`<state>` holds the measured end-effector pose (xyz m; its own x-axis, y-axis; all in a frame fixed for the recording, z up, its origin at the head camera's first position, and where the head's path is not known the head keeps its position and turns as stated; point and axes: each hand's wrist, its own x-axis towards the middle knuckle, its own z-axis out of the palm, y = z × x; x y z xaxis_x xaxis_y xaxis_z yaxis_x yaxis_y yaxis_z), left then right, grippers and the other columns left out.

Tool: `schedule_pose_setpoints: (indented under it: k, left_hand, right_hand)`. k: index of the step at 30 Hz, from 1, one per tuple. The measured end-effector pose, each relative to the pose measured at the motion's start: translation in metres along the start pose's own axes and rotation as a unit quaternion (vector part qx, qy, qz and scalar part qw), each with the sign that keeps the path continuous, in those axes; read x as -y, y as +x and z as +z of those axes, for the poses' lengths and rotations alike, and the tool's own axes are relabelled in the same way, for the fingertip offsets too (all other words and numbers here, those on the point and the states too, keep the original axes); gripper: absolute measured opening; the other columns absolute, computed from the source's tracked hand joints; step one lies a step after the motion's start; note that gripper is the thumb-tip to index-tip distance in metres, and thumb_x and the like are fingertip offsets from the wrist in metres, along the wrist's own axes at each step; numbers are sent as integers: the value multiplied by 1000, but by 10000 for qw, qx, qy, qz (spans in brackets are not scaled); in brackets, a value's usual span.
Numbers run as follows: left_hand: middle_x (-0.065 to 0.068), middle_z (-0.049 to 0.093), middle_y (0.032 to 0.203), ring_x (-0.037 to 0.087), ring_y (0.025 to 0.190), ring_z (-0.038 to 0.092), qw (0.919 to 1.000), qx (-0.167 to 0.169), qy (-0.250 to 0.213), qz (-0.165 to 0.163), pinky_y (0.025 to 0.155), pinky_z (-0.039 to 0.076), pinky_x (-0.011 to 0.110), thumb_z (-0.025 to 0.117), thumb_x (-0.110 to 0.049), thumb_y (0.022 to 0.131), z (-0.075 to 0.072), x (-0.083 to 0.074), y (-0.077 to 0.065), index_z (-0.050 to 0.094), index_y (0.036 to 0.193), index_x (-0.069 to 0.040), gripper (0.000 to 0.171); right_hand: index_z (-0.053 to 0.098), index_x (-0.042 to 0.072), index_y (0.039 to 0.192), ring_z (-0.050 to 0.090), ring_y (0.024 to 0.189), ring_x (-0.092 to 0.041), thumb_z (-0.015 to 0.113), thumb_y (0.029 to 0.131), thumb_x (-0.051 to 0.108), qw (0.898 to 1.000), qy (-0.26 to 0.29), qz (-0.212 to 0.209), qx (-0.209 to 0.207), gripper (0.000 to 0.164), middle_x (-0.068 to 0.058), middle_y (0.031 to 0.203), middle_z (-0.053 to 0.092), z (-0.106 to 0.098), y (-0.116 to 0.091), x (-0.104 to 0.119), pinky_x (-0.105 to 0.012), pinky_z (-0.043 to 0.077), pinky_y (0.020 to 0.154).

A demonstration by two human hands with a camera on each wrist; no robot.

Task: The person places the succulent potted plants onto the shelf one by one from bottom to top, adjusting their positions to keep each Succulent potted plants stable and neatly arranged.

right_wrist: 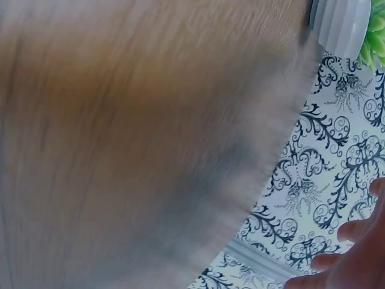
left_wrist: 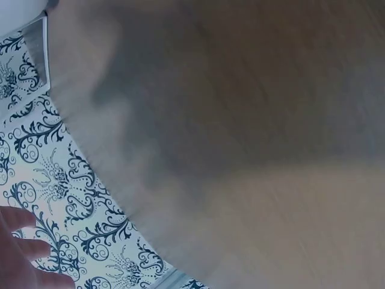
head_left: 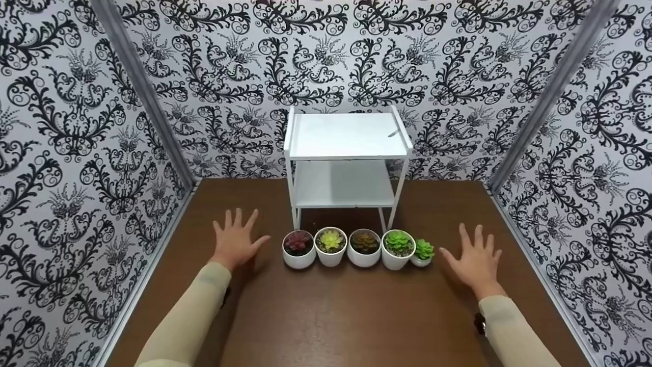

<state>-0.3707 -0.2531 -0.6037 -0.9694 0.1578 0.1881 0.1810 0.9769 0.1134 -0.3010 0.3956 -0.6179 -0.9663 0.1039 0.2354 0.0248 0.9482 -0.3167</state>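
Fingers spread, my left hand (head_left: 236, 243) is held over the brown table, left of a row of small potted succulents. My right hand (head_left: 474, 262) is spread the same way at the row's right end, nearest the smallest plant. From left to right stand a dark red succulent (head_left: 298, 248), a yellow-green succulent (head_left: 331, 246), a brownish succulent (head_left: 364, 247), a bright green succulent (head_left: 398, 248) and a small green succulent (head_left: 422, 253), all in white pots. Neither hand holds anything. The right wrist view catches the small ribbed pot (right_wrist: 341, 27) at its top corner.
A white two-tier shelf (head_left: 349, 135) stands right behind the pots, with a small dark mark on its top tier. Black-and-white patterned walls (head_left: 326, 61) enclose the brown table (head_left: 326, 316) at the back and both sides, with grey posts (head_left: 145, 92) at the corners.
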Motion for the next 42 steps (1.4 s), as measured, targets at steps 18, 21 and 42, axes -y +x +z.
schedule_pose_setpoints:
  k: [18,21,42]
  left_hand:
    - [34,44,161,58,149,38,9978,88,-581,-306,118,29,82,41,-78,101,-51,-1,12,36,168,-17,90]
    - [34,51,154,57,142,46,9979,-151,-564,-288,112,38,79,45,-74,102,-63,-3,17,41,165,-14,86]
    - [35,53,153,54,139,52,9852,-256,-1525,-746,116,45,66,52,-52,107,-153,-23,85,46,155,6,76]
  right_hand:
    - [36,5,164,28,148,-65,70,101,47,9884,1399,-92,-577,83,-38,168,26,17,-9,19,-79,27,119]
    - [37,4,163,30,149,-62,70,102,42,9802,1900,34,-551,80,-38,165,29,18,-11,23,-76,28,120]
    - [27,4,166,21,161,-45,66,106,22,9144,4003,588,147,74,-28,171,22,40,-21,56,-69,32,125]
